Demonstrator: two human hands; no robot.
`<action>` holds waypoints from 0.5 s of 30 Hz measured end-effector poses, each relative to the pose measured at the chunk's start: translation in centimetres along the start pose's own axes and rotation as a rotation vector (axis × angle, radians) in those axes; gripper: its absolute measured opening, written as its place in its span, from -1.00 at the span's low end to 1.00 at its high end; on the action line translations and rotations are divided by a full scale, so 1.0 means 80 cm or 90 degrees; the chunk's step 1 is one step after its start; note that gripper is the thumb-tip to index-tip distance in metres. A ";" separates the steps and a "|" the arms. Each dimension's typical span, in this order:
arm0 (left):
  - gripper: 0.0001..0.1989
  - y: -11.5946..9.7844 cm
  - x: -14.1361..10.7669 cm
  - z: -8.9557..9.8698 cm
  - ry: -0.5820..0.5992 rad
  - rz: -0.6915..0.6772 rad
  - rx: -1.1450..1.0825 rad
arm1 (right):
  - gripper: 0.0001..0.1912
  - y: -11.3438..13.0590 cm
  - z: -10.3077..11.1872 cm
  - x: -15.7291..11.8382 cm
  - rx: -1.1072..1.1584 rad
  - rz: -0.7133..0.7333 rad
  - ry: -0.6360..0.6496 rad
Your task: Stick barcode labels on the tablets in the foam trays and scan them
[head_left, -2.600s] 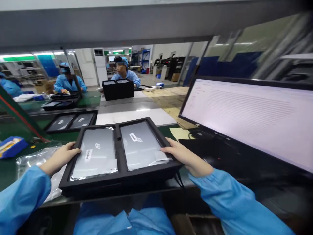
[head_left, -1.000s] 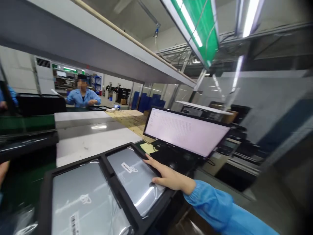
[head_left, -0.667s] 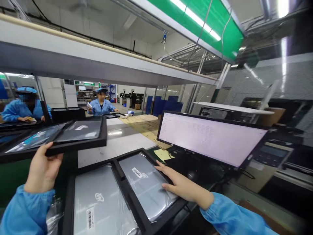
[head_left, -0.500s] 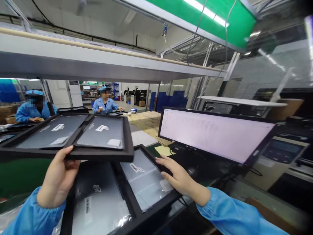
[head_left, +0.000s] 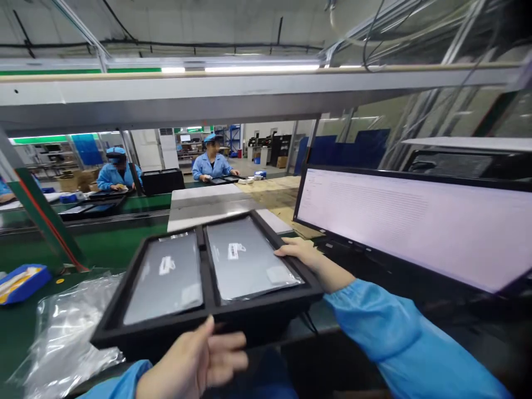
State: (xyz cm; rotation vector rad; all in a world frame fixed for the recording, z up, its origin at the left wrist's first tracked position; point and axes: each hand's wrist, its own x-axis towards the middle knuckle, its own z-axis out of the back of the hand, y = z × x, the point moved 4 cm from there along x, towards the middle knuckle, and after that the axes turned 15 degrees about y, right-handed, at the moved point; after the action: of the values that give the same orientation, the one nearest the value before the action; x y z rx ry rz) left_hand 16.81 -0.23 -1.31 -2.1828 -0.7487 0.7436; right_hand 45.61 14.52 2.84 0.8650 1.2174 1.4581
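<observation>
A black foam tray (head_left: pixel 210 313) lies on top of the dark stack at the front of the bench. Two grey tablet-like panels in clear film, a left panel (head_left: pixel 166 288) and a right panel (head_left: pixel 245 257), sit in its two compartments, each with a white barcode label. My left hand (head_left: pixel 199 354) is at the tray's front edge, thumb up by the rim and fingers spread, slightly blurred. My right hand (head_left: pixel 313 263) grips the right rim, its thumb over the inner edge; part of its fingers is hidden.
A monitor (head_left: pixel 399 221) stands close on the right. Crumpled clear plastic bags (head_left: pixel 75 327) and a blue bin (head_left: pixel 25 282) lie at left. A green post (head_left: pixel 45 221) rises there, and a shelf (head_left: pixel 249 91) crosses overhead. Two co-workers in blue sit beyond the bench.
The upper tray, held up by my left hand, has come down onto the lower one. My left hand has loosened, my right hand has taken the right rim, and the view has turned left.
</observation>
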 end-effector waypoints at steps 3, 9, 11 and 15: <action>-0.50 -0.009 -0.047 0.009 0.084 0.058 0.316 | -0.64 -0.025 0.014 0.010 -0.147 -0.040 -0.006; -0.41 -0.179 -0.129 0.109 -0.450 -0.291 0.602 | -0.44 -0.034 -0.005 0.001 -0.118 0.001 0.081; -0.41 -0.199 -0.111 0.144 -0.527 -0.303 0.496 | -0.41 -0.035 -0.005 0.003 -0.076 0.040 0.077; -0.42 -0.181 -0.046 0.181 -0.409 -0.288 0.314 | -0.32 -0.057 0.006 0.013 0.007 0.069 0.103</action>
State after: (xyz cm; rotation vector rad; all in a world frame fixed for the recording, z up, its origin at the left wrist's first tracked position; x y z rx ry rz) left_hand 0.25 11.87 2.16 -1.2607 -1.1745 1.2406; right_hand 46.91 15.56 -1.57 0.8445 1.3157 1.6352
